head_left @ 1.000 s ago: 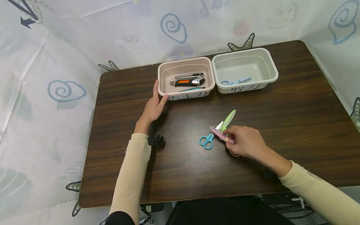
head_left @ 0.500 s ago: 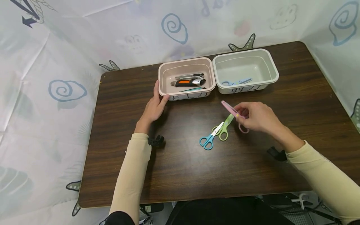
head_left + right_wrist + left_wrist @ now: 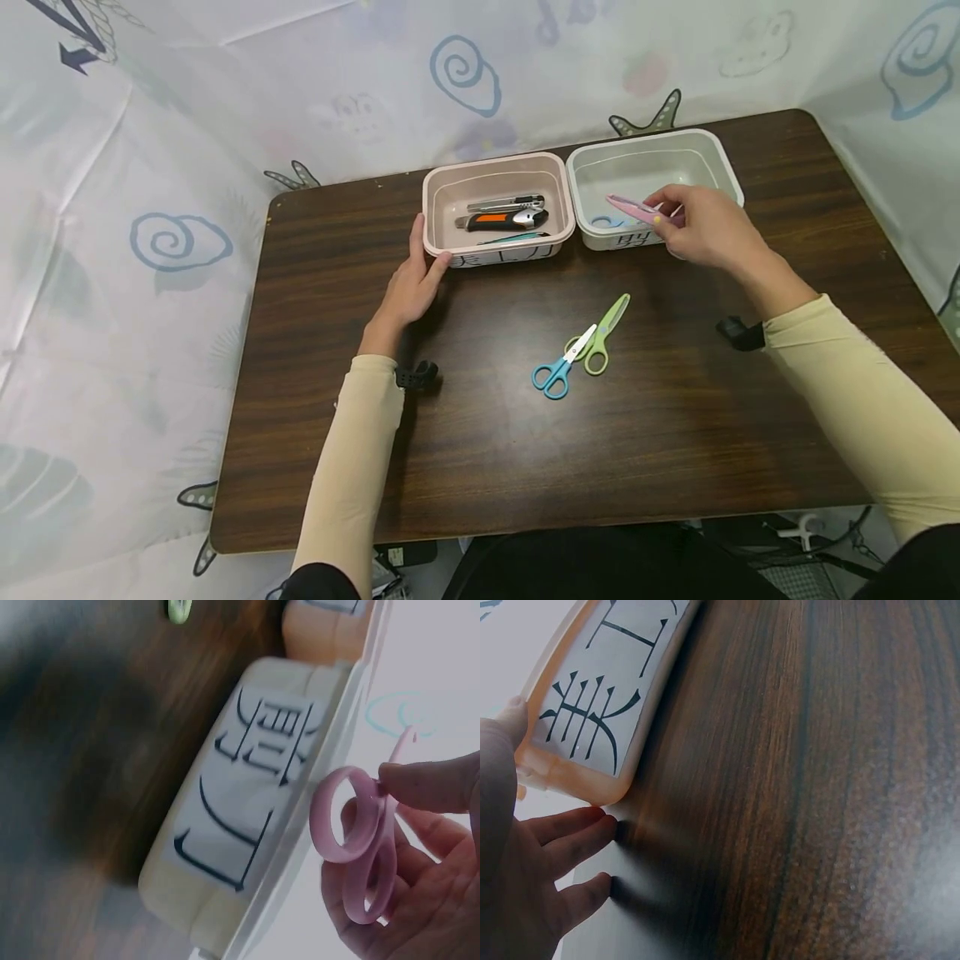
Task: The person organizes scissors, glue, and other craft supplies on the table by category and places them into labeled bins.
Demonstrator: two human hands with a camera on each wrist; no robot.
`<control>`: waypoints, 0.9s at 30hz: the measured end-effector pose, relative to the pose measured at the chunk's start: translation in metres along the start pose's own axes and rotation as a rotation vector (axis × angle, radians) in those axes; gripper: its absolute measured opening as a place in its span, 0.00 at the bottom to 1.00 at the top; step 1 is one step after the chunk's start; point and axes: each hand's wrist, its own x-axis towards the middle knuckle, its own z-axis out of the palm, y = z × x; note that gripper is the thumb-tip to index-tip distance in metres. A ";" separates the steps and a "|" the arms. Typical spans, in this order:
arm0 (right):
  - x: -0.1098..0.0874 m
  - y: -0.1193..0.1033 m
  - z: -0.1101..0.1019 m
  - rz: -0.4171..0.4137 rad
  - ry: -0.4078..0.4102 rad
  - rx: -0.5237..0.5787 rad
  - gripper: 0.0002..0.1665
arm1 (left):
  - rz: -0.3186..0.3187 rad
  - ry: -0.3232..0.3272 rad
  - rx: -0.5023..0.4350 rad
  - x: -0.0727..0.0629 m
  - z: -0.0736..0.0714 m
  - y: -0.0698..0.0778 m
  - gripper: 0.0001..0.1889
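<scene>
Hands well apart: right hand (image 3: pixel 708 227) pinches pink plastic scissors (image 3: pixel 630 208) over the pale grey-green rectangular plastic bin (image 3: pixel 630 171), near its front rim; left hand (image 3: pixel 408 289), fingers extended, rests against one corner of the dusty-pink rectangular plastic bin (image 3: pixel 450 196). Pink bin holds a slim silver-and-black cutter (image 3: pixel 502 204), a black-and-orange cutter (image 3: pixel 495 221) and a thin teal tool (image 3: pixel 515 238); grey-green bin holds light-blue scissors (image 3: pixel 603 222) — partly hidden. Half a second ago the pink scissors were above the dark wood-grain table (image 3: pixel 450 450); there, white-bladed blue-handled scissors (image 3: pixel 558 373) overlap green plastic scissors (image 3: pixel 617 315) — round finger loops.
</scene>
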 end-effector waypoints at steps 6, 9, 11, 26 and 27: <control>0.024 0.015 -0.009 -0.042 -0.041 -0.061 0.22 | 0.010 -0.003 0.002 0.001 0.000 0.002 0.42; 0.033 0.021 -0.010 -0.057 -0.085 -0.089 0.22 | 0.010 -0.004 0.003 0.001 0.000 0.003 0.42; 0.038 0.024 -0.008 -0.057 -0.123 -0.103 0.23 | 0.007 -0.003 0.003 0.001 0.000 0.003 0.42; 0.061 0.034 0.003 -0.114 -0.163 -0.116 0.29 | -0.009 -0.008 0.004 0.001 0.000 0.000 0.40; 0.062 0.035 0.003 -0.119 -0.162 -0.115 0.29 | -0.007 -0.008 0.006 0.001 0.000 0.000 0.41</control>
